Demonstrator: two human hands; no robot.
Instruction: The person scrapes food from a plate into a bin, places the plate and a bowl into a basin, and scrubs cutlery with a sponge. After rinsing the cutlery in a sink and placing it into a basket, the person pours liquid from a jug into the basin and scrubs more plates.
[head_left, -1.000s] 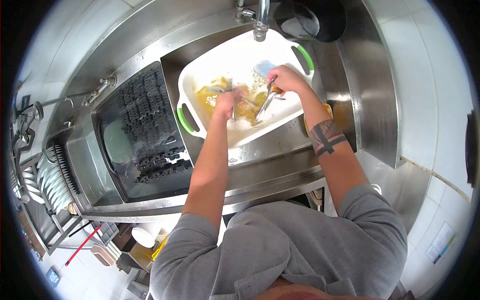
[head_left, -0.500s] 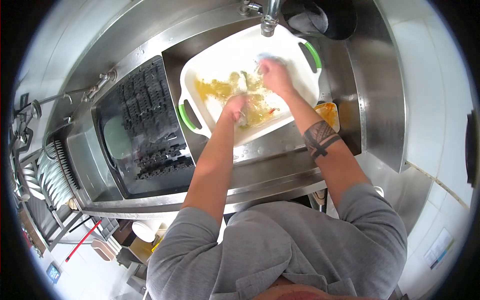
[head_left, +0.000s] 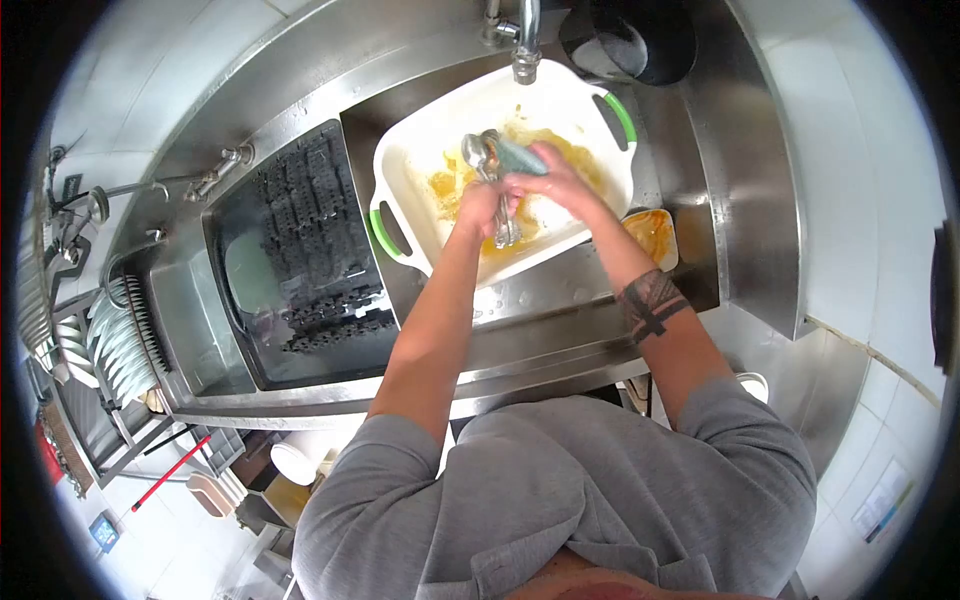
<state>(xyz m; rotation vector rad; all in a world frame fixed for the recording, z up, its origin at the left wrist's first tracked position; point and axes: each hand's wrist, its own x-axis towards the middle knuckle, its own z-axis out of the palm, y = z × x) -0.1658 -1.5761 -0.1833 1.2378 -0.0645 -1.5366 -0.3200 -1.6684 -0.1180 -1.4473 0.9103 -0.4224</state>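
Over the white basin (head_left: 410, 125) with green handles, my left hand (head_left: 482, 208) is closed around a bunch of metal cutlery (head_left: 507, 228). Spoon heads stick up above the fist and more ends point down below it. My right hand (head_left: 560, 182) is closed on a grey-green scrubbing pad (head_left: 520, 158), which touches the upper part of the bunch. Yellowish residue and liquid (head_left: 445, 185) lie in the basin under both hands.
A faucet (head_left: 526, 65) hangs over the basin's back edge. Left is a black tray (head_left: 300, 240) in water; a dark pan (head_left: 660, 40) stands at back right. A small orange-stained dish (head_left: 652, 238) lies right of the basin. White plates (head_left: 125, 335) stand racked far left.
My left hand has come up out of the liquid with the cutlery. My right hand has moved down and inward, bringing the pad against the bunch. The view has shifted slightly.
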